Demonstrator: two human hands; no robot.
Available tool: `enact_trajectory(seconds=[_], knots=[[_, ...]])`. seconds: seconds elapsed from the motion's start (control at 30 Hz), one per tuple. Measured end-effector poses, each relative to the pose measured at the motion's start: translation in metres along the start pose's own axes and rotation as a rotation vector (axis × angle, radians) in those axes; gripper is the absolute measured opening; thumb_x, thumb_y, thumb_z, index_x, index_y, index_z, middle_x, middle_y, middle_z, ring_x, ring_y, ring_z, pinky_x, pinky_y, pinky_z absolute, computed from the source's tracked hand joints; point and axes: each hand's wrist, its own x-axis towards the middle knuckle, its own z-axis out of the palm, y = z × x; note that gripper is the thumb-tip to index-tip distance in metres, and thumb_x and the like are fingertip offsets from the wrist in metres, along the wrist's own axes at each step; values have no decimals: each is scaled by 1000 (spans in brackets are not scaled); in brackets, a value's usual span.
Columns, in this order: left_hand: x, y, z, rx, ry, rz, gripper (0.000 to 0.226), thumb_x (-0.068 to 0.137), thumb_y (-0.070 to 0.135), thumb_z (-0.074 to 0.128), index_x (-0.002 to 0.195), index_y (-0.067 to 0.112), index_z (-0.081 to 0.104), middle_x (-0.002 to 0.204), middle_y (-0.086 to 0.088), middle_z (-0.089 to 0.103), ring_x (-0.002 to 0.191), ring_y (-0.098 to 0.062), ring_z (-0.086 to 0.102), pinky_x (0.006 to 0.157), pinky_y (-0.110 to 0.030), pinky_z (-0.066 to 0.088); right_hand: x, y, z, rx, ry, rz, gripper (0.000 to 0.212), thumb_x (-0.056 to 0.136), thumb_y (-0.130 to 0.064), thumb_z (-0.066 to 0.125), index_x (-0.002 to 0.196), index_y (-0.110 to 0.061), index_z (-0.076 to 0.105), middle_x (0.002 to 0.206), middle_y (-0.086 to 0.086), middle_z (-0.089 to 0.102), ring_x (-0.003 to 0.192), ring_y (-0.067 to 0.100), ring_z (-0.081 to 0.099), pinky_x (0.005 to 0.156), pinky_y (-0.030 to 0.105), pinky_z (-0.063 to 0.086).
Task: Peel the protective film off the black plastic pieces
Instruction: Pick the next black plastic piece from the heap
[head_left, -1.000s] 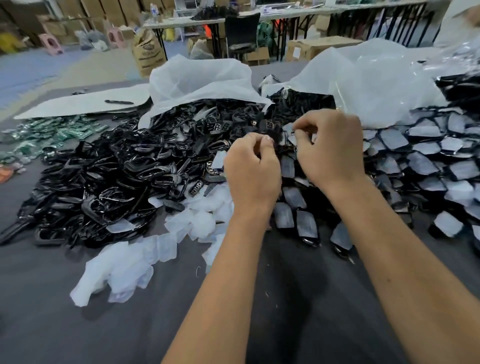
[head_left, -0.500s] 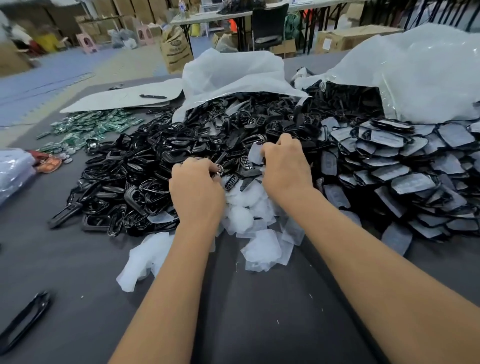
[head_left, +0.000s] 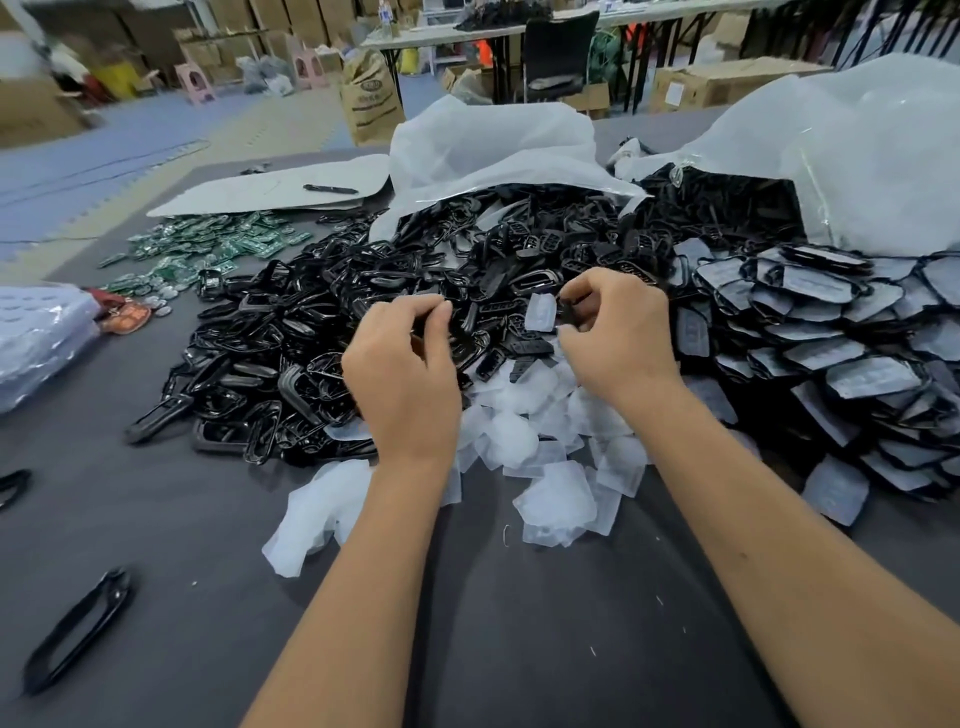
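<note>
My left hand (head_left: 405, 364) hovers with curled fingers over a heap of bare black plastic pieces (head_left: 291, 353); whatever lies inside its curl is hidden. To its right, my right hand (head_left: 618, 338) pinches a small piece of white film (head_left: 540, 312) at its fingertips, just above a pile of peeled film scraps (head_left: 550, 447). A stack of black pieces still covered in film (head_left: 831, 343) lies to the right of that hand. The two hands are a short way apart.
All of it lies on a grey table (head_left: 519, 649). Green circuit boards (head_left: 208, 249) lie far left, a pen (head_left: 330, 188) on a white sheet behind them. Two white plastic bags (head_left: 493, 145) (head_left: 857, 156) stand at the back. A lone black frame (head_left: 78, 634) lies near left, a clear bag (head_left: 36, 338) at the left edge.
My hands were joined on one piece, then drew apart. The view has turned left, and my right hand now holds the film above the scrap pile.
</note>
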Motion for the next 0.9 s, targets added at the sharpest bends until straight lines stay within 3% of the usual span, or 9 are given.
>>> enact_trajectory(seconds=[0.13,0.2,0.3,0.4,0.5,0.6,0.8,0.9], knots=[[-6,1,8,-238,-137,-261,11,101,20,65,91,18,71,84,5,70,73,-26,71,73,-52,58,-21,-5,14,657,-197,138,23,85,-1,82,96,-20,73,80,-1,72,62,4,62,54,20,49],[-8,0,11,-272,-169,-318,12,102,19,63,92,18,68,85,3,70,62,-22,71,63,-49,59,-28,0,16,798,-210,169,18,86,1,80,90,-13,69,74,-4,68,55,3,57,48,18,44],[-9,1,12,-302,-209,-339,12,104,13,59,94,16,66,86,-4,68,52,-16,68,52,-36,57,-31,5,13,974,-220,211,20,89,7,72,85,-11,62,86,10,73,48,5,49,44,19,38],[-10,0,14,-282,-230,-325,14,105,13,57,96,19,67,86,-2,68,53,-13,69,52,-34,58,-32,5,12,1029,-235,206,25,90,10,65,81,-12,56,91,14,77,51,8,46,47,20,37],[-9,0,14,-251,-230,-314,16,105,15,57,95,19,69,84,2,69,56,-15,69,61,-44,61,-33,6,12,1014,-255,168,24,84,-2,74,77,-16,55,82,17,66,53,12,42,48,23,36],[-9,1,14,-231,-244,-315,16,104,15,57,94,19,69,85,3,69,58,-16,68,65,-46,60,-32,7,11,998,-273,139,28,88,-5,79,77,-16,56,66,3,51,53,15,38,48,22,35],[-8,2,15,-346,-269,-446,16,102,3,56,102,15,67,98,-8,70,61,-16,72,61,-32,62,-31,8,13,1021,-277,138,23,90,-13,80,80,-13,59,62,-2,48,51,14,37,46,26,30],[-8,4,15,-382,-263,-496,17,101,0,56,103,14,66,103,-10,69,65,-19,75,62,-28,62,-31,8,15,1021,-265,134,15,92,2,72,86,-10,66,66,-4,57,53,9,44,48,19,39]])
